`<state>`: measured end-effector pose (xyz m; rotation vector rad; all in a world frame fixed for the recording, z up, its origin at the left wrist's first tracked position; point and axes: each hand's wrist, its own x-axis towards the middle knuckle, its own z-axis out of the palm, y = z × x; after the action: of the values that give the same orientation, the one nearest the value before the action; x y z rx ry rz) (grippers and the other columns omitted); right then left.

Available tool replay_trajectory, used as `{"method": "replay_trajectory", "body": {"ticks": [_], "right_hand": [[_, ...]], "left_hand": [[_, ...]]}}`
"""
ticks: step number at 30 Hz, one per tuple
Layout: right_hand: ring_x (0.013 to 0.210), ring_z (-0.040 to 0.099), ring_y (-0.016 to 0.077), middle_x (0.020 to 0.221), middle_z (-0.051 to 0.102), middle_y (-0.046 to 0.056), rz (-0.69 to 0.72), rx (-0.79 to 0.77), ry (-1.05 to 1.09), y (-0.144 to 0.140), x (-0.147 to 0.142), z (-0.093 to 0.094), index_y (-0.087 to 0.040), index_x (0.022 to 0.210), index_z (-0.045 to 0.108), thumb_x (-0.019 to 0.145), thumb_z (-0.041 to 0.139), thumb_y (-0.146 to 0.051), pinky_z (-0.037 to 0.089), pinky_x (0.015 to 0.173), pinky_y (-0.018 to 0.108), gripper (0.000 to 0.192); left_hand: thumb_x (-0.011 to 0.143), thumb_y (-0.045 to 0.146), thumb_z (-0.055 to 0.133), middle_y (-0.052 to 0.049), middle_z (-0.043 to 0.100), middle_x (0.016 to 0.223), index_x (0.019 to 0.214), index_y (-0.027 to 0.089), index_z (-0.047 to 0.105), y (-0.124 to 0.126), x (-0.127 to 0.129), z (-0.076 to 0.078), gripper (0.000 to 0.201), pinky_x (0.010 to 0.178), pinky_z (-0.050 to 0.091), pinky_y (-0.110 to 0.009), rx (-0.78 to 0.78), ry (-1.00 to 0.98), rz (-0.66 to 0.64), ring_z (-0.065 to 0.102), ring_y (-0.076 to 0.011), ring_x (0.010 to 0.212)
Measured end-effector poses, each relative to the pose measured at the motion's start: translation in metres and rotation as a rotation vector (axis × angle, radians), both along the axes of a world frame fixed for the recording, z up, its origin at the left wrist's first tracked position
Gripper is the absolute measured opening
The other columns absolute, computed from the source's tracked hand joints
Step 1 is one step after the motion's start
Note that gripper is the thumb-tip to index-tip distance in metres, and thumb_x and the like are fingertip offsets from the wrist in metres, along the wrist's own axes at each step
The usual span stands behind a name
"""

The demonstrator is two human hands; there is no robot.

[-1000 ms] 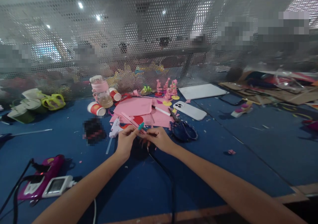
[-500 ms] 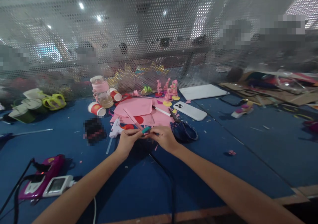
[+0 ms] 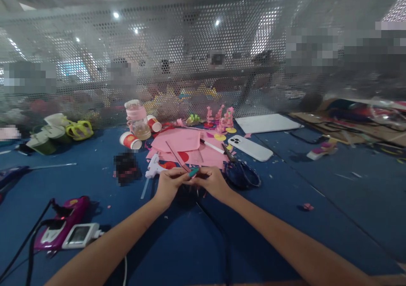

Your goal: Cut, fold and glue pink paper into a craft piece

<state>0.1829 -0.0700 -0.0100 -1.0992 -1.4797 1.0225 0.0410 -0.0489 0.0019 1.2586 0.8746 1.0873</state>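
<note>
My left hand (image 3: 171, 185) and my right hand (image 3: 215, 183) meet over the near edge of the paper pile, both with fingers pinched. Between their fingertips is a small teal piece (image 3: 193, 172), too small to name. A thin pink paper strip (image 3: 176, 155) runs up and left from the left fingertips over stacked pink paper sheets (image 3: 180, 138). Just behind my left hand lies a white glue gun (image 3: 154, 166) with a clear glue stick. To the right of my right hand sit large dark-blue-handled scissors (image 3: 239, 171). My fingers hide part of what they pinch.
Small pink paper figures (image 3: 226, 119) stand behind the sheets. A white phone (image 3: 250, 147) lies to their right. A pink-lidded bottle (image 3: 138, 119) and paper cups (image 3: 130, 141) stand back left. A purple power strip (image 3: 76, 210) with cables lies front left. A perforated metal screen (image 3: 190, 78) closes the back.
The view has shifted, so everything sits a little further right and lower. My hands stay together, and the teal piece between the fingertips has tilted and shows more of its length.
</note>
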Motion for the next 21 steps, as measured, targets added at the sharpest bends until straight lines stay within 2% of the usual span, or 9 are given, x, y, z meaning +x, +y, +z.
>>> {"method": "replay_trajectory", "body": {"ticks": [4,8,12,17,21], "right_hand": [[0.046,0.054,0.0122,0.051,0.058,-0.001,0.045,-0.127,0.191,0.001,-0.005,0.000,-0.017,0.060,0.061,0.052,0.072,-0.045,0.043,0.042,0.023,0.031],[0.044,0.055,0.0103,0.050,0.058,-0.002,0.081,-0.223,0.292,0.003,-0.006,0.001,-0.016,0.056,0.059,0.047,0.075,-0.041,0.042,0.040,0.020,0.031],[0.036,0.050,0.0072,0.049,0.060,-0.001,0.095,-0.315,0.280,0.001,-0.007,0.006,-0.014,0.060,0.062,0.044,0.076,-0.040,0.039,0.035,0.018,0.034],[0.033,0.048,0.0052,0.045,0.059,-0.002,0.081,-0.344,0.265,-0.002,-0.009,0.012,-0.012,0.056,0.061,0.041,0.077,-0.040,0.038,0.034,0.016,0.036],[0.032,0.049,0.0065,0.044,0.059,-0.001,0.177,-0.390,0.218,-0.001,-0.006,0.011,-0.013,0.050,0.055,0.044,0.075,-0.043,0.036,0.032,0.016,0.037]], "left_hand": [[0.050,0.026,0.074,0.000,0.064,0.055,0.055,0.016,0.069,0.000,0.001,0.002,0.012,0.054,0.047,-0.021,-0.010,-0.010,0.000,0.057,-0.0115,0.051],[0.051,0.022,0.073,-0.001,0.066,0.056,0.057,0.016,0.070,-0.001,0.001,0.001,0.009,0.057,0.045,-0.020,-0.015,-0.016,0.020,0.057,-0.0110,0.053],[0.051,0.026,0.074,-0.002,0.068,0.060,0.064,0.016,0.071,-0.001,0.001,0.001,0.016,0.055,0.046,-0.022,-0.034,-0.055,0.022,0.058,-0.0119,0.052],[0.047,0.032,0.076,-0.002,0.067,0.057,0.064,0.014,0.069,0.001,0.000,0.003,0.026,0.053,0.045,-0.021,-0.072,-0.088,0.028,0.058,-0.0115,0.049],[0.040,0.032,0.080,0.000,0.067,0.059,0.071,0.015,0.069,0.008,-0.003,0.006,0.036,0.055,0.046,-0.019,-0.127,-0.132,0.000,0.060,-0.0104,0.053]]}}
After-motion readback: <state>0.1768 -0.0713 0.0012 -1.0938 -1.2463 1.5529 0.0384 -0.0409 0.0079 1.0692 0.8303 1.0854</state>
